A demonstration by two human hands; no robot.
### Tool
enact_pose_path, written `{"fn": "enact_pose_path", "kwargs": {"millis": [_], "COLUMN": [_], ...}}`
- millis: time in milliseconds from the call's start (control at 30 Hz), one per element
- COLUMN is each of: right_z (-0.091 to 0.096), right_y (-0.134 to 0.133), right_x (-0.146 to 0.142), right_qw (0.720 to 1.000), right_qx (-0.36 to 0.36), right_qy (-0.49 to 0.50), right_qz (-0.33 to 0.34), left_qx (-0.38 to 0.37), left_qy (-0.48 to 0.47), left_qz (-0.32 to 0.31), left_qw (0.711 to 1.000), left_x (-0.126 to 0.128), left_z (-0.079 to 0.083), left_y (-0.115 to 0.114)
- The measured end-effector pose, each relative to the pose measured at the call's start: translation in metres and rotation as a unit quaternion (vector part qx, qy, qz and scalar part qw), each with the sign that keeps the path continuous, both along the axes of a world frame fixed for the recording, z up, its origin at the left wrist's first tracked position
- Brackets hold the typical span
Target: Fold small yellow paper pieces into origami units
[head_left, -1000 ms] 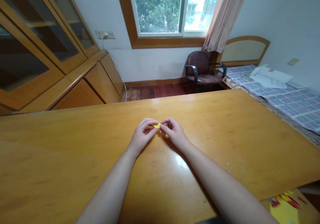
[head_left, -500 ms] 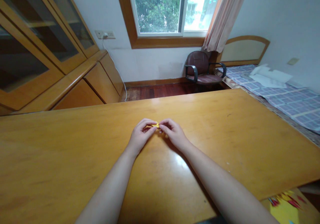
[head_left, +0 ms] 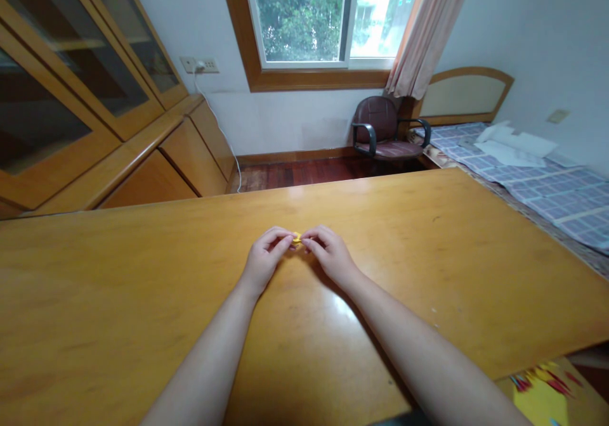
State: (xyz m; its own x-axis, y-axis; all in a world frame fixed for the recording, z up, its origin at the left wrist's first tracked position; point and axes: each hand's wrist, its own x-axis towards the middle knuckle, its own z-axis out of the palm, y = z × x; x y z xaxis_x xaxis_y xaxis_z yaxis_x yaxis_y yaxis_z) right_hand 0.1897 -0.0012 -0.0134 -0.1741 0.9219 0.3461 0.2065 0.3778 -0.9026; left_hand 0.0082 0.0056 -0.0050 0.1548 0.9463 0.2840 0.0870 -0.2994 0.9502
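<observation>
A small yellow folded paper piece is held just above the tabletop between both hands. My left hand pinches its left end between thumb and fingers. On the other side, my right hand pinches the right end the same way. Most of the piece is covered by the fingertips, so its full shape cannot be made out. Both forearms reach in from the bottom of the view.
The wooden table spans the view. At its lower right lie a yellow sheet and several red and yellow pieces. Beyond stand a brown armchair, a bed and a glass-fronted cabinet.
The left hand's fingers have shifted slightly left along the yellow paper piece, leaving more of its middle showing. The right hand has barely moved.
</observation>
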Motion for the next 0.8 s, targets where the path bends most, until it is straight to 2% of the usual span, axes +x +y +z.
{"fn": "enact_pose_path", "kwargs": {"millis": [200,800], "right_z": [0.0016,0.0006], "right_y": [-0.002,0.0003], "right_x": [-0.0004,0.0002], "right_qw": [0.999,1.0], "right_qx": [0.028,0.017], "right_qy": [-0.022,0.018], "right_qz": [-0.003,0.003], "left_qx": [-0.046,-0.025], "left_qy": [-0.029,-0.029], "left_qz": [0.004,-0.001], "left_qw": [0.999,0.999], "left_x": [0.0003,0.002], "left_z": [-0.0017,-0.0024], "left_y": [-0.0009,-0.0009]}}
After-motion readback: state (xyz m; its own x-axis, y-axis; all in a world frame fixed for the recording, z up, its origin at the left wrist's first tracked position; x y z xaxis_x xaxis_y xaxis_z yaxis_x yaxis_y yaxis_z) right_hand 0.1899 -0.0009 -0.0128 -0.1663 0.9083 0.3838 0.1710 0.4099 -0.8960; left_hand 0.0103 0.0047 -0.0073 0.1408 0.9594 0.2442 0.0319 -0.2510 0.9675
